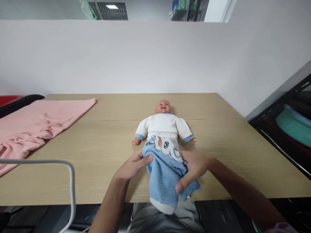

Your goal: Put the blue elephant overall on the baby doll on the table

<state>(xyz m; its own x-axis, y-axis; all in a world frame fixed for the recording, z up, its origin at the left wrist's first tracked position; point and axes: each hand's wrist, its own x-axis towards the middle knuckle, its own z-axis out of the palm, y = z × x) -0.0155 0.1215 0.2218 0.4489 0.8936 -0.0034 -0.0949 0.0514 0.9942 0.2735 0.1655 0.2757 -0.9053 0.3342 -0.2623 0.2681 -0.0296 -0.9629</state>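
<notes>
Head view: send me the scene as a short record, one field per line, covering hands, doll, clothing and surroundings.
Left hand: grips the near-left side of the blue garment, thumb on top
Right hand: grips the garment's right side, thumb on top
Doll: face up on the table, head toward the wall
Doll's top: white, blue cuffs
Doll's legs: hidden; cannot tell if inside the garment
Table's left side: pink cloth, rumpled

The left grip (pixel 135 164) is clenched, thumb uppermost, its bare forearm (pixel 109 201) sloping down-left behind it; the right grip (pixel 195 165), also clenched, points its thumb down-left, right forearm (pixel 243 191) trailing down-right.
</notes>
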